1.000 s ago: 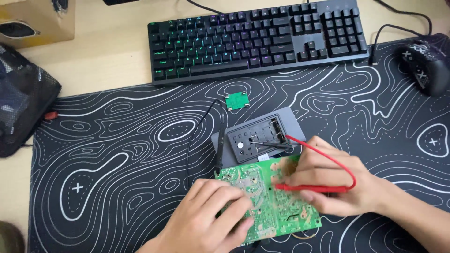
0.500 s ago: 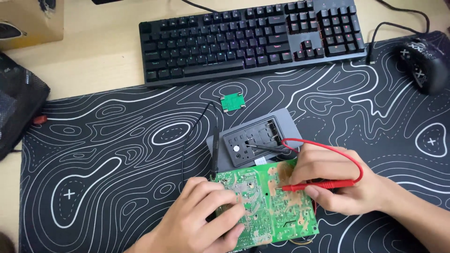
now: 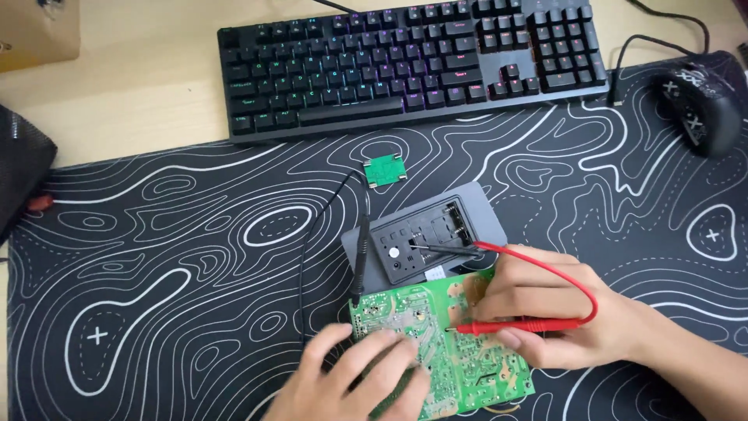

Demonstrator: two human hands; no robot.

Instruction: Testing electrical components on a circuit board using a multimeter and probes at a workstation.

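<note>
Black desk mat (image 3: 156,257) with white contour lines covers most of the wooden desk, and a backlit keyboard (image 3: 413,62) sits along its far edge with a dark mouse (image 3: 705,101) off to the right. Near the bottom of my view lies the green circuit board (image 3: 444,343), solder side up, its upper edge just beside a grey multimeter (image 3: 425,238) that lies face down.

My left hand (image 3: 351,382) comes in from the bottom edge, palm down, fingers spread and flat, pressing on the left part of the board without curling around anything. My right hand (image 3: 545,316) reaches in from the lower right, wrist low on the mat, fingers closed in a pinch on the red probe (image 3: 518,325), which lies nearly level with its metal tip touching the middle of the board. Its red lead loops up over the back of my hand toward the meter.

A black probe (image 3: 361,257) rests unheld on the mat with its tip at the board's upper left corner. Farther up, a small green board (image 3: 385,169) lies alone on the mat.
</note>
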